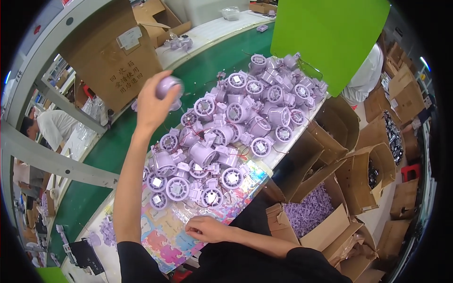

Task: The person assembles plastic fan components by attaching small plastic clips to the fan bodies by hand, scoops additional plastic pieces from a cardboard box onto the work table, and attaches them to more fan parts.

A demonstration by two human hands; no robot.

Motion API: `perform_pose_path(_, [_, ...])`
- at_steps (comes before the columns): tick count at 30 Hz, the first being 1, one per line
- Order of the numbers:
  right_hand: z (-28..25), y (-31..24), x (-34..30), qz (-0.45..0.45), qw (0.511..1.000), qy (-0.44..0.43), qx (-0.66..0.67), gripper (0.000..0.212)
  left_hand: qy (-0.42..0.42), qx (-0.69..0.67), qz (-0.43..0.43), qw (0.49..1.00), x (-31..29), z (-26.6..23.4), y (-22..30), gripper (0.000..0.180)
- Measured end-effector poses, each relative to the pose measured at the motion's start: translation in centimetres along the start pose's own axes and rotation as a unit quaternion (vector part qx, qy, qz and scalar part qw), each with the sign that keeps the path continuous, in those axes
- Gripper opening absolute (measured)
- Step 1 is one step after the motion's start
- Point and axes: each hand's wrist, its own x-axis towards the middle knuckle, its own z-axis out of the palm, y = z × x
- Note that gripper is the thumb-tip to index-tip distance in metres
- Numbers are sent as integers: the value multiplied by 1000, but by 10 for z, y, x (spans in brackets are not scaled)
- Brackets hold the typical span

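My left hand (155,101) is raised over the green conveyor belt (115,141), its fingers wrapped round a lilac round plastic housing (168,88) that is slightly smeared by motion. To its right lies a big heap of similar lilac housings (203,153), several with ribbed round ends, white square centres and thin red and black wires. My right hand (207,229) rests at the near edge of a colourful map-printed mat (165,234), below the heap. Its fingers are curled in, and what they hold, if anything, is hidden.
A grey metal frame (61,158) crosses the left side. Behind the belt stands a large cardboard box (111,61); a bright green panel (328,42) rises far right. Open cartons, one with small lilac parts (309,210), stand at right. Small lilac pieces (107,231) lie near left. Other people work nearby.
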Motion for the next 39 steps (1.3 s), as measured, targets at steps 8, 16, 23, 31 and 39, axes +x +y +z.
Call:
perform_pose_path(8, [7,1,-7,1,1000,23,-12,12,-272,90,361,887,-30,95,110,34])
perform_pose_path(16, [10,10,-12,-53,997,61,-14,8,-286,177,461,821,-81,134,106,11])
perform_pose_path(23, [6,9,-11,-57,997,46,-16,8,-333,193,388,837,-97,119,93,61])
perform_pose_path(31, [10,7,-10,-53,997,45,-21,10,-341,179,353,853,-103,103,99,67])
perform_pose_path(39, [6,3,-9,3,999,9,-32,13,-150,135,311,929,-66,22,81,28])
